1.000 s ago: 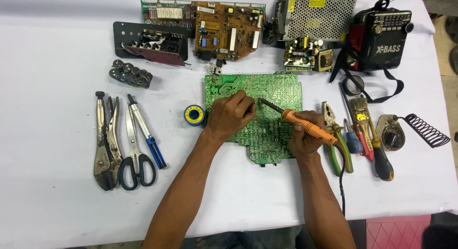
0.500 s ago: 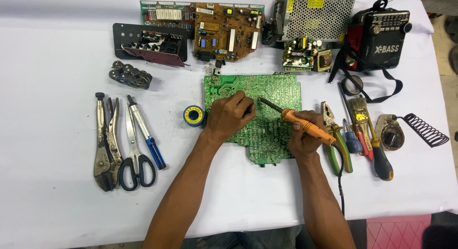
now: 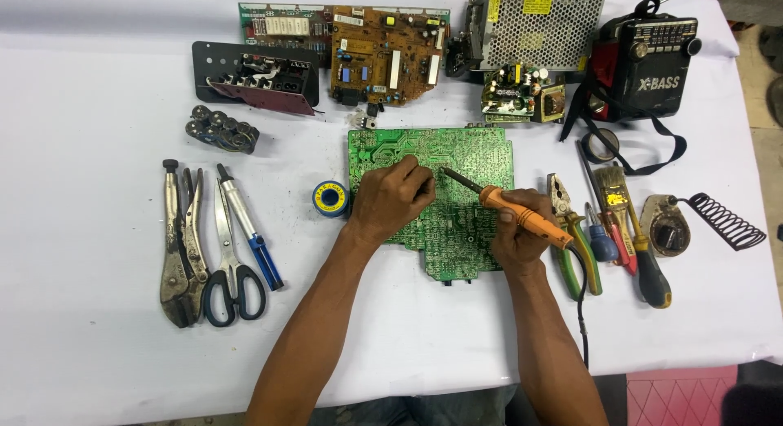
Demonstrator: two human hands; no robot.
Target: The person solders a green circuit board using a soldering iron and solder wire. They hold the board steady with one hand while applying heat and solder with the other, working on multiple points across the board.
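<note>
From the head view, the green circuit board [image 3: 457, 197] lay flat mid-table. The right hand [image 3: 518, 230] was closed around the orange soldering iron [image 3: 522, 214] — tip angled onto the board, just beside the left hand [image 3: 391, 199], whose curled fingers pressed the board; what they pinched couldn't be told.

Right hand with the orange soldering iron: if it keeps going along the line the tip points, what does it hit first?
Probably the left hand. The right hand aims the orange-handled soldering iron up-left over the green circuit board, its tip just short of the left fingertips. Height above the board is unclear.
</note>
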